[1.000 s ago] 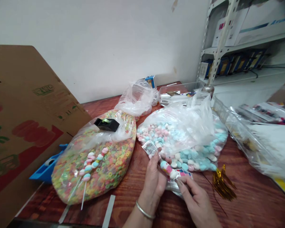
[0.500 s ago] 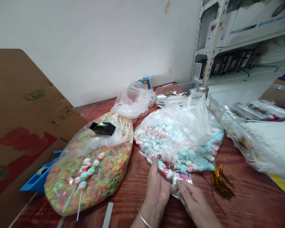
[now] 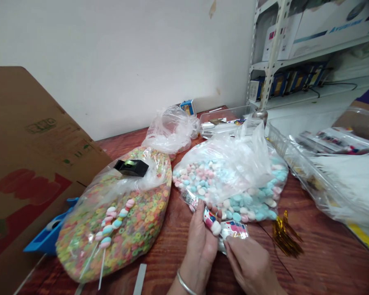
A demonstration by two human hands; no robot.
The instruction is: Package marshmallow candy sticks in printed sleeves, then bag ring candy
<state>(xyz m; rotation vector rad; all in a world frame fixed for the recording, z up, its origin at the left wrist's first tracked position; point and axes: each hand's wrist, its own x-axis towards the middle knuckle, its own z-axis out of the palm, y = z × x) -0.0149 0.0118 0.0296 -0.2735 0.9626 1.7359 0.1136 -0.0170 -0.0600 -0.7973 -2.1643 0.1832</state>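
Note:
My left hand [image 3: 199, 237] is closed around a candy skewer in a clear printed wrapper [image 3: 209, 218], held at a slant above the table. White marshmallow [image 3: 215, 228] shows at the skewer's lower end. My right hand [image 3: 249, 258] pinches a shiny wrapper part with pink and blue print [image 3: 234, 229] just beside it. Whether both printed parts belong to one wrapper I cannot tell. Behind the hands lies a big clear bag of pastel marshmallows [image 3: 199, 184]. Two marshmallow skewers [image 3: 107, 229] on white sticks rest on a bag of colourful ring cereal [image 3: 141, 221] at left.
A black tape dispenser [image 3: 131, 168] sits on the cereal bag. Gold twist ties [image 3: 285, 239] lie right of my hands. At far right stands a clear plastic bin [image 3: 313, 196] with white papers. A blue dispenser [image 3: 46, 237] and cardboard box [image 3: 43, 164] are at left.
My right hand has turned over slightly, its fingers curling further in at the wrapper. My left hand keeps its hold on the skewer. The view has shifted slightly.

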